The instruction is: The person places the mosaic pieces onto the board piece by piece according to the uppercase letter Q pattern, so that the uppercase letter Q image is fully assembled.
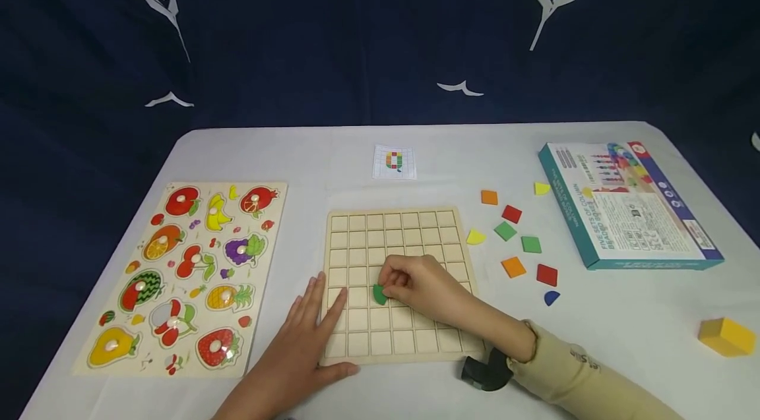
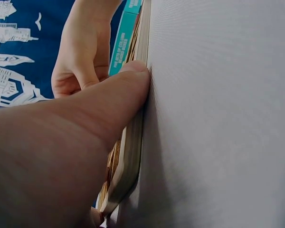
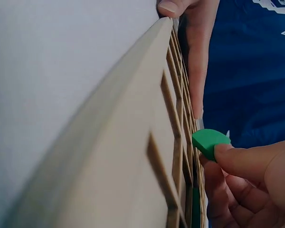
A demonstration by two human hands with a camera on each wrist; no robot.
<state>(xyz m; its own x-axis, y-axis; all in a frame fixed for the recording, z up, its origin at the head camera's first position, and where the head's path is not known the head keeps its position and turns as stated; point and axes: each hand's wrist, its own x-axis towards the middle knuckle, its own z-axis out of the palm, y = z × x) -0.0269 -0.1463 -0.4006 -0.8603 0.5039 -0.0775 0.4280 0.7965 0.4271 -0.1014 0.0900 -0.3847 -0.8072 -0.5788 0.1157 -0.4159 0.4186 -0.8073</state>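
A wooden grid board point(image 1: 363, 344) lies flat on the white table. My right hand point(image 1: 424, 285) is over its middle, pinching a green rounded piece point(image 1: 379, 295) between thumb and fingers; the right wrist view shows that green piece point(image 3: 210, 142) tilted at the grid. My left hand point(image 1: 303, 341) rests at the board's left and near edges, fingers spread and straight. In the left wrist view its thumb point(image 2: 118, 95) touches the board's edge. A bit of green shows low in the grid in the right wrist view; what it is cannot be told.
A small pattern card point(image 1: 394, 163) lies behind the board. To the right are loose orange, red, green, yellow and blue pieces point(image 1: 531, 244), a box point(image 1: 635, 209) and a yellow block point(image 1: 727, 337). A fruit puzzle board point(image 1: 196, 235) lies at left.
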